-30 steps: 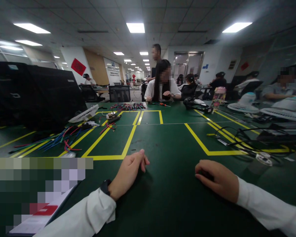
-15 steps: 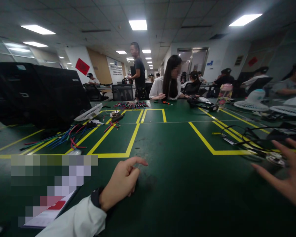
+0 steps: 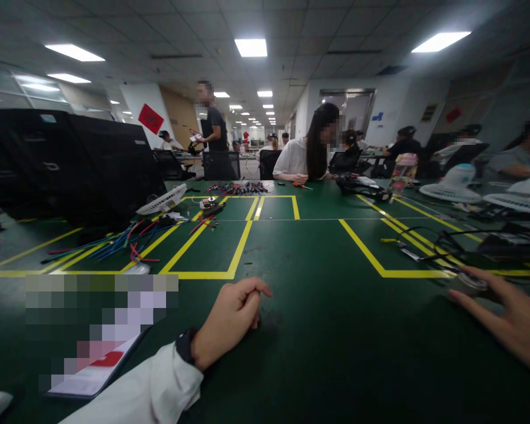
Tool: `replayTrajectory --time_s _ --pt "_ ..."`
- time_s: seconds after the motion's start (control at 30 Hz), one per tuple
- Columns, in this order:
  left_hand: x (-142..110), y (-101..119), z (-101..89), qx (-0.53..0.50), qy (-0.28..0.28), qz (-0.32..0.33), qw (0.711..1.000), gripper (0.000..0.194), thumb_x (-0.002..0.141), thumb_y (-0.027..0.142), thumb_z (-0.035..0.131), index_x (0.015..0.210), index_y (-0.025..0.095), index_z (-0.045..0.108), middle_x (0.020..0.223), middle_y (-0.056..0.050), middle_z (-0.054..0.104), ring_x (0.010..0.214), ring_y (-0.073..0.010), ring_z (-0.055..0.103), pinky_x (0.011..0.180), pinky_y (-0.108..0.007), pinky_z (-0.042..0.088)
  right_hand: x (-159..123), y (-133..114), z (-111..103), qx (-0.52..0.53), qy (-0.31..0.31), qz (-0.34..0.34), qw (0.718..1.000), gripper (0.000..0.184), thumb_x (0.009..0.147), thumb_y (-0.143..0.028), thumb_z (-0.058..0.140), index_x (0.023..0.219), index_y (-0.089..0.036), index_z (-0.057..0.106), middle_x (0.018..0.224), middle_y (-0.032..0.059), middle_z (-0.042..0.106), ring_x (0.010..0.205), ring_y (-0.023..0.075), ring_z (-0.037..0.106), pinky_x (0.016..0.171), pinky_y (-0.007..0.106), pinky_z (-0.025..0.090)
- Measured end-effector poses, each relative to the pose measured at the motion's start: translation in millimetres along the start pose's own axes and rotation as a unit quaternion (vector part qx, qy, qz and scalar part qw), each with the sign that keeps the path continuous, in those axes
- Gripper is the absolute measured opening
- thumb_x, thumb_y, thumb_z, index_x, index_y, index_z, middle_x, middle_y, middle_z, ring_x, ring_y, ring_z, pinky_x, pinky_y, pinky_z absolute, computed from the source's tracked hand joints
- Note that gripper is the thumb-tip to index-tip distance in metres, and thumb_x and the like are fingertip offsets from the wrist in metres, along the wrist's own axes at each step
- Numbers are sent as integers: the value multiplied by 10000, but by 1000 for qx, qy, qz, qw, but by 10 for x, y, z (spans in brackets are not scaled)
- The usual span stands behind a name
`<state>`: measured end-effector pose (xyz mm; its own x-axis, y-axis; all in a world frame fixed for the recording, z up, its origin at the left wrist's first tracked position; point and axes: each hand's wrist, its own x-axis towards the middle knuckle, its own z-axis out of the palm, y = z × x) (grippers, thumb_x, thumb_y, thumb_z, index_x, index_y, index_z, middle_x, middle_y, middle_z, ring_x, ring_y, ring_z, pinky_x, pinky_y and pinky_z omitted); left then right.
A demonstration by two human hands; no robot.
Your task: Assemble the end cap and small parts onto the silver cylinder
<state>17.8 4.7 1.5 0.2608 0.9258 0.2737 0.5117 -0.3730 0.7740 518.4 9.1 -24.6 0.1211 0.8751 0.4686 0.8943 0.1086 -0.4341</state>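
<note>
My right hand (image 3: 507, 315), at the right edge, has its thumb and fingers around a small round silvery motor (image 3: 471, 282) on the green table. The hand and fingers cover part of the motor, and its underside is hidden. My left hand (image 3: 229, 318) rests near the table's middle with its fingers curled in loosely and the index bent forward. Nothing shows in it. A dark band circles the left wrist, above a white sleeve.
Black cables (image 3: 437, 241) lie beyond my right hand. Coloured wires (image 3: 119, 241), a second motor (image 3: 209, 204) and a black computer case (image 3: 70, 165) are on the left. Yellow tape (image 3: 203, 275) marks the green tabletop (image 3: 318, 353). Across it sits a person (image 3: 298, 159) near a screwdriver (image 3: 301, 185).
My right hand has moved right, spread over the motor, then closed around it; the motor has shifted slightly left. My left hand has curled differently. A standing person behind has walked left.
</note>
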Motion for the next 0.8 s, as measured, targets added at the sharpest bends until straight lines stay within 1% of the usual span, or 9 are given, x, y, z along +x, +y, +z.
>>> replayTrajectory --time_s 0.07,0.1,0.13,0.23,0.33,0.43,0.53,0.67,0.8 --pt "47 71 30 15 1 13 1000 239 864 149 361 914 193 591 454 66 519 440 -105 529 524 -224 409 80 -473 38 12 -36 64 997 642 721 -541 593 1307 -351 410 1130 137 570 731 221 616 644 397 453" --pt "75 111 50 18 2 19 1000 226 865 158 377 948 196 583 488 60 538 464 -108 531 529 -228 403 117 -727 89 73 -44 60 995 631 732 -538 583 1303 -335 410 1122 118 576 826 226 619 720 390 474" --pt "104 151 74 14 0 24 1000 218 864 165 390 985 199 569 529 53 555 499 -112 543 536 -230 402 148 -978 162 158 -42 46 985 641 719 -536 597 1290 -305 419 1091 105 592 879 228 617 769 386 486" --pt "182 257 162 -11 -22 45 999 237 848 163 431 1068 201 510 677 25 599 613 -124 568 567 -238 415 182 -1625 472 331 -122 6 936 629 735 -466 612 1276 -226 398 1099 101 594 944 206 615 834 380 502" --pt "216 311 246 -15 -38 70 997 337 799 142 500 1128 203 460 883 -15 610 711 -131 564 623 -258 439 125 -2024 785 351 -194 -96 911 549 792 -376 579 1281 -210 395 1203 104 547 1062 186 568 928 379 464" --pt "203 305 294 -6 -42 79 996 448 740 129 570 1161 213 438 1037 -43 575 796 -147 552 696 -292 456 25 -2204 961 273 -205 -242 908 486 811 -298 567 1276 -248 433 1250 67 522 1149 166 501 1003 367 400" --pt "178 271 300 -7 -43 80 996 509 708 100 583 1176 217 423 1062 -50 553 873 -168 540 759 -323 459 -57 -2256 1001 246 -231 -314 888 508 818 -235 548 1305 -281 408 1235 43 532 1131 139 505 980 323 416" --pt "176 254 301 -10 -58 79 995 605 685 105 600 1234 216 371 1084 -66 531 931 -190 532 813 -357 462 -107 -2242 1001 243 -219 -318 890 593 780 -230 586 1335 -264 379 1259 69 514 1146 175 491 986 365 399" --pt "221 280 371 -9 -66 132 989 856 599 98 656 1335 226 239 1320 -115 363 1029 -212 505 907 -388 442 -93 -2262 1042 315 -235 -251 885 542 744 -264 633 1259 -238 466 1220 88 538 1117 214 505 976 421 386"
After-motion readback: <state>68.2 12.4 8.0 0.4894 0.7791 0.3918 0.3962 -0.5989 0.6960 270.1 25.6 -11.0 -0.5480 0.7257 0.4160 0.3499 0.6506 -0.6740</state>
